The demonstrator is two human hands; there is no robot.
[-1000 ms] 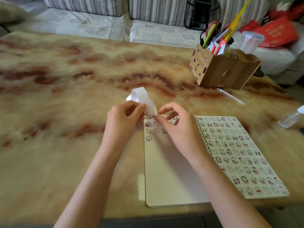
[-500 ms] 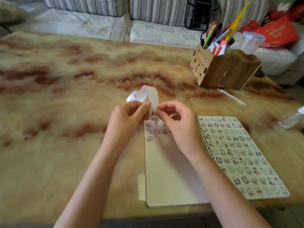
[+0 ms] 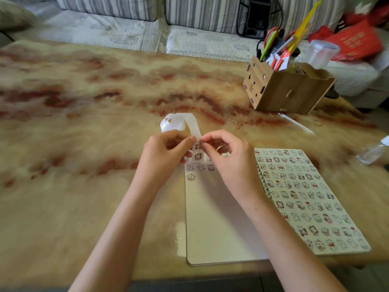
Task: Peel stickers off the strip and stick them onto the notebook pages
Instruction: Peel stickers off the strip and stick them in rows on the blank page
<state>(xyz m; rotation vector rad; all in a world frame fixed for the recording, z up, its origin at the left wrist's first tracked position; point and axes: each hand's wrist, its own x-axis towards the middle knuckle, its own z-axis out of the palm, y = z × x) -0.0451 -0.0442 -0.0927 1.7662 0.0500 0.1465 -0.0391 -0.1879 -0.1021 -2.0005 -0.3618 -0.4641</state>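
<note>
1. White strip [image 3: 194, 127] pinched in left hand [image 3: 166, 157], held up just above notebook [image 3: 210, 249] top edge; spent backing [image 3: 170, 124] curled away behind
2. Right hand [image 3: 229, 165] fingertips pinching at top sticker [image 3: 197, 146] on strip, other fingers curled; cannot tell if edge lifted yet
3. Left page [image 3: 221, 218] mostly bare, few stickers at top; right page [image 3: 305, 197] full
4. Risks: tearing sticker if pulled fast; glue folding onto itself from loose pinch; overlapping existing row if placed blind under hand; strip slipping if left pinch slackens

A home living room: a striped sofa [image 3: 210, 11] stands behind the marble-patterned coffee table [image 3: 84, 123].
</note>
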